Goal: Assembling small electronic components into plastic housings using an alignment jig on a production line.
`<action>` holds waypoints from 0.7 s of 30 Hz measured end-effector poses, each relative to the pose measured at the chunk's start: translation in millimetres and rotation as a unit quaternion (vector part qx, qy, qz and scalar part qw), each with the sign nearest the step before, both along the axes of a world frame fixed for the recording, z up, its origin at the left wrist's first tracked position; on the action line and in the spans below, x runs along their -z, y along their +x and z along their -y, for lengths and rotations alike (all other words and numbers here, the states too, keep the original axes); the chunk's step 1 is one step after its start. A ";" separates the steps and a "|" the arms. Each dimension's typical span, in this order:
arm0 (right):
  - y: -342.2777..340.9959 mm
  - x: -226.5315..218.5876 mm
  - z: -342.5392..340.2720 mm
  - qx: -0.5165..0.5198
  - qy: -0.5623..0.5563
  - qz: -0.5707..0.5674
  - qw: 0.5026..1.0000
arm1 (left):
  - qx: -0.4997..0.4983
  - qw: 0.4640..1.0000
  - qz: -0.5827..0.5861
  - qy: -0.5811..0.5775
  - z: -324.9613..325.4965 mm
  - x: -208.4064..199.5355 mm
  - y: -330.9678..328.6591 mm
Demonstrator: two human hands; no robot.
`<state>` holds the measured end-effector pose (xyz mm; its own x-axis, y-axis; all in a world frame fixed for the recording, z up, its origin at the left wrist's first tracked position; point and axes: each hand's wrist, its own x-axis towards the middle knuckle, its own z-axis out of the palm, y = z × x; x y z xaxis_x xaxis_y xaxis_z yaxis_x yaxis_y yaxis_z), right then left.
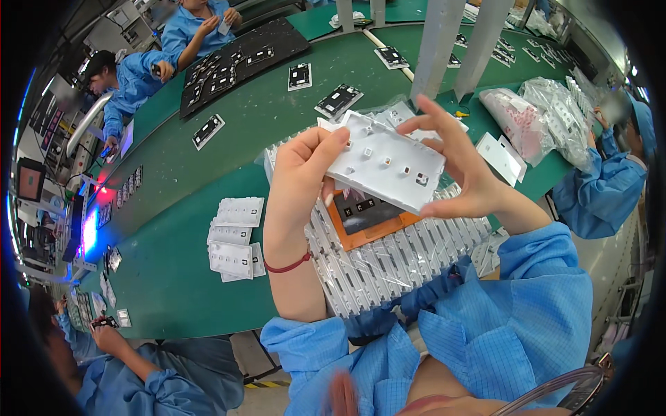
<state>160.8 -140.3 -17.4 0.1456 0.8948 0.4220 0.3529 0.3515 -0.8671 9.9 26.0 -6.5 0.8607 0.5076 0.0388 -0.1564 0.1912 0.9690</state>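
Note:
A white plastic panel (pixel 381 165) with a row of small square openings is held tilted in front of me. My left hand (pixel 305 154) pinches its left end, thumb on the upper face. At its right end is my right hand (pixel 466 166), thumb at the near corner and index fingertip at the far edge, the other fingers raised. Under the panel lies an orange frame (pixel 349 239) around a dark plate (pixel 368 213), partly covered. Both rest on a bed of white ribbed pieces (pixel 388 267) with clear film over part of it.
Several white panels (pixel 236 236) lie stacked left on the green bench (pixel 166 277). Black-and-white parts (pixel 340 100) sit along the conveyor (pixel 257 111), and a black mat (pixel 277 41) holds more. Grey posts (pixel 438 48) rise ahead. Bagged parts (pixel 548 118) are at right. Co-workers sit around.

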 end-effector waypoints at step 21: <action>8.3 0.7 -2.3 0.113 -0.096 0.149 0.978 | -0.045 0.997 -0.020 0.065 -12.3 12.9 2.3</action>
